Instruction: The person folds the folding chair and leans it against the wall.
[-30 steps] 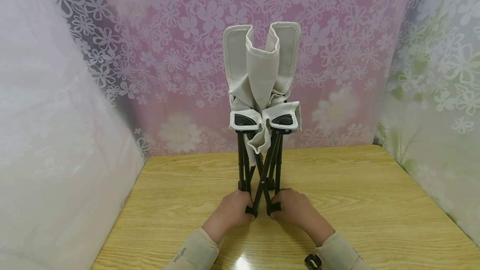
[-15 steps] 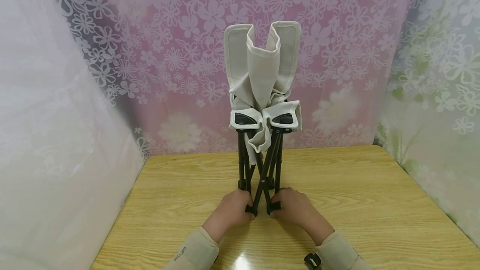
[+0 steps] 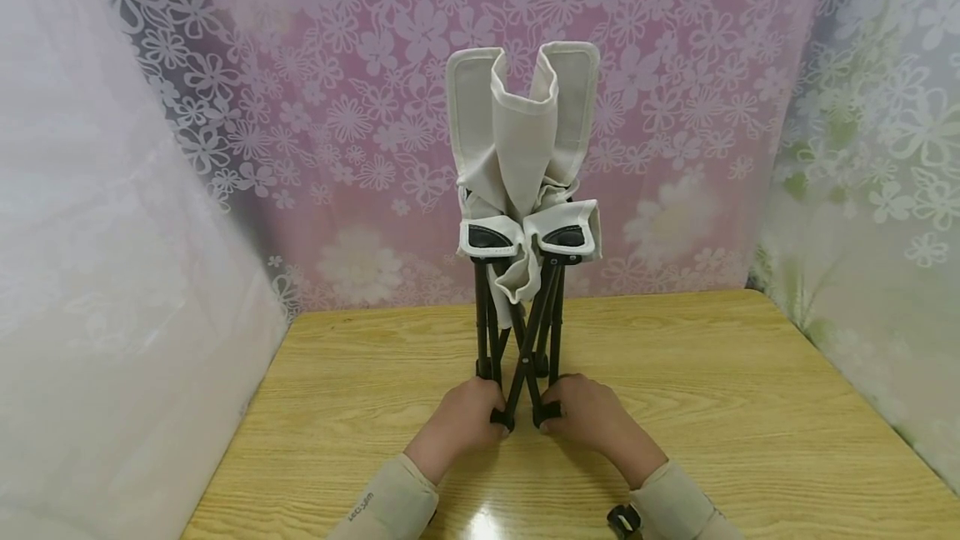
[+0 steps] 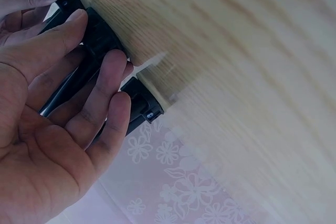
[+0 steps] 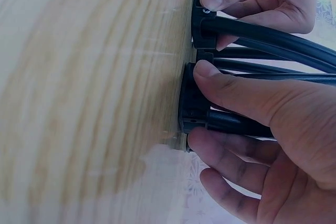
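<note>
A folding camp chair (image 3: 525,148) stands upright and collapsed on the table, off-white fabric on top and black crossed legs below. The left hand (image 3: 468,417) grips the front left foot from outside. In the left wrist view, its thumb and fingers curl round the black plastic foot (image 4: 100,38). The right hand (image 3: 588,415) holds the front right foot the same way. The right wrist view has its thumb on one side of that black foot (image 5: 194,100) and the forefinger on the other. The rear feet stand behind, partly hidden by the front legs.
The wood-grain table (image 3: 352,407) extends round the chair on both sides. A pink floral curtain (image 3: 360,123) hangs close behind its back edge. A whitish sheet (image 3: 112,273) borders the left side and a floral sheet (image 3: 885,215) the right.
</note>
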Tool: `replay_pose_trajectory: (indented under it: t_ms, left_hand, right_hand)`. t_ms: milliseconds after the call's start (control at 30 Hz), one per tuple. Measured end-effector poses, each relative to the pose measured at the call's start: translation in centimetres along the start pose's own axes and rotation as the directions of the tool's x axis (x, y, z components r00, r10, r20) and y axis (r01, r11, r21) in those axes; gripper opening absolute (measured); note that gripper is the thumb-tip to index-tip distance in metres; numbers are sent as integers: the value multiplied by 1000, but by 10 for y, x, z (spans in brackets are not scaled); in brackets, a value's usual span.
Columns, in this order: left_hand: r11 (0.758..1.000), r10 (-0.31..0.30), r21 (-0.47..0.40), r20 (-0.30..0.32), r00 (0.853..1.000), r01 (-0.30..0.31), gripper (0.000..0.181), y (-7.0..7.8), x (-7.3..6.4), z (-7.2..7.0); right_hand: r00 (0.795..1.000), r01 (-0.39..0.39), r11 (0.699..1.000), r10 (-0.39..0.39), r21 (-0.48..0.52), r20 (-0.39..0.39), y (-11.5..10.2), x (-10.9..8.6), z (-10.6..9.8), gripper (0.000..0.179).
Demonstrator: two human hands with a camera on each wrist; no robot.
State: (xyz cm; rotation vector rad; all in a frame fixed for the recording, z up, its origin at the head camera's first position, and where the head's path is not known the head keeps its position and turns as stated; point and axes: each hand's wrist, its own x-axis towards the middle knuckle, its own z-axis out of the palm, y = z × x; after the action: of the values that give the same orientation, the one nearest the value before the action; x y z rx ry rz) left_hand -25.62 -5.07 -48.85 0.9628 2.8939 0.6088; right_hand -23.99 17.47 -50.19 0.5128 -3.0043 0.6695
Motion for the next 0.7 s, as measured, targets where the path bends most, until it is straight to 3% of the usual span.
replay_pose_trajectory:
  t_ms: [333, 700]
  left_hand:
    - [1000, -15, -16, -2, 1000, 15, 12, -4, 3, 6]
    - [999, -11, -38, -9, 1000, 10, 12, -4, 3, 3]
  right_hand:
    - [1000, -13, 1000, 13, -9, 2, 2, 1, 1, 18]
    - [1000, -13, 1000, 13, -20, -20, 5, 3, 4, 21]
